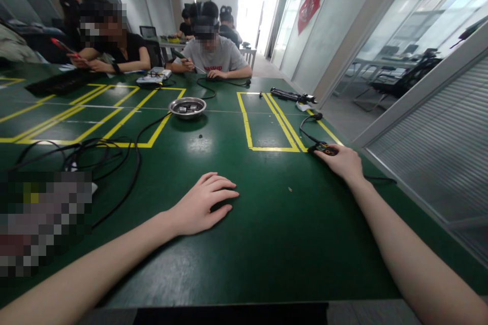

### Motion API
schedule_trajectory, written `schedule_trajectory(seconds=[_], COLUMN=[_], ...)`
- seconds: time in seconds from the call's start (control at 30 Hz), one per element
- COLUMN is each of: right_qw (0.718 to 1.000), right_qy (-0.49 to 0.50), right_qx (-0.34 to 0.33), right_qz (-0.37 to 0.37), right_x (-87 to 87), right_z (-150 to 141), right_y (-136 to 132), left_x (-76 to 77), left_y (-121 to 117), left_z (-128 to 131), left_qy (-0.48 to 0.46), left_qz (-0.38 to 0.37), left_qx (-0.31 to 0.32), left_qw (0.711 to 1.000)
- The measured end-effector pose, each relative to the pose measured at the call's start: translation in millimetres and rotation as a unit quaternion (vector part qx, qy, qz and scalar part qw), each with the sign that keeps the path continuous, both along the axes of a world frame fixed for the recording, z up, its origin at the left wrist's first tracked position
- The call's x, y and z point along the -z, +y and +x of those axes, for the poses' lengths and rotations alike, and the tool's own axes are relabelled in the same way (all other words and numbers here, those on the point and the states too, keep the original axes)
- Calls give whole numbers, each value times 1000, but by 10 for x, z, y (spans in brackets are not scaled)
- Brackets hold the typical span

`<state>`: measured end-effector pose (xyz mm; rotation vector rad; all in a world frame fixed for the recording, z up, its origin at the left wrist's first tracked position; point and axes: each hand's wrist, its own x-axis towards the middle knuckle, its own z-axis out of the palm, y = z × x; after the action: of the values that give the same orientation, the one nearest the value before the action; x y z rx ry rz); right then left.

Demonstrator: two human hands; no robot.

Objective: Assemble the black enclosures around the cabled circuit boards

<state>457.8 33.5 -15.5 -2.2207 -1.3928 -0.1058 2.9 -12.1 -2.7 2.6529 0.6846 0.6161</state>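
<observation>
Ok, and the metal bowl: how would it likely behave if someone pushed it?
The bowl would probably slide rather than tip, being wide and shallow on a glossy table. Its shiny metal wall suggests it would keep its shape. The small parts inside look loose, so they may shift or rattle.

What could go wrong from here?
A short black cable seems to lead to the small black-and-orange object at the right hand, so lifting that object could snag the cable. A tiny, pale, elongated piece lies between the right hand and the left hand; a sideways sweep might lose it. A long black cable runs close to the round silver metal bowl; a tug might shift the bowl.
</observation>
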Motion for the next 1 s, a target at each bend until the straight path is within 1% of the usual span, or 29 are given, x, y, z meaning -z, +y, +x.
schedule_trajectory(seconds=[0.07,0.1,0.17,0.23,0.3,0.33,0.4,0.47,0.5,0.53,0.57,0.6,0.73,0.83,1.0], right_qw=[999,999,993,973,931,904,839,776,755,745,741,744,769,791,818], right_qy=[2,4,16,28,38,39,45,49,47,44,41,36,13,4,-18], right_qx=[-2,-28,-107,-227,-363,-425,-538,-621,-643,-654,-658,-655,-627,-601,-565], right_qz=[-36,-40,-37,-16,-16,-28,-66,-101,-115,-123,-128,-129,-122,-114,-103], right_x=[-23,-34,-53,-73,-101,-117,-153,-186,-200,-213,-225,-236,-274,-290,-282], right_z=[-152,-261,-543,-884,-1240,-1408,-1689,-1875,-1930,-1962,-1976,-1977,-1939,-1932,-1943], right_y=[0,-5,-42,-130,-278,-369,-561,-724,-781,-820,-843,-852,-834,-830,-833], left_x=[4,6,7,2,-8,-15,-31,-47,-53,-57,-60,-60,-40,-26,-40], left_y=[-3,-4,-8,-14,-23,-29,-44,-63,-73,-84,-94,-104,-128,-128,-125], left_z=[9,13,21,28,33,36,38,37,36,35,32,30,19,11,3], left_qy=[0,0,-1,-5,-16,-23,-36,-36,-31,-24,-18,-14,-14,-17,-22], left_qz=[-4,-7,-10,-6,8,17,30,28,22,14,9,6,27,46,45], left_qx=[1,1,1,-5,-15,-21,-27,-9,5,21,32,39,48,36,31], left_qw=[1000,1000,1000,1000,1000,999,999,999,999,999,999,999,998,998,998])
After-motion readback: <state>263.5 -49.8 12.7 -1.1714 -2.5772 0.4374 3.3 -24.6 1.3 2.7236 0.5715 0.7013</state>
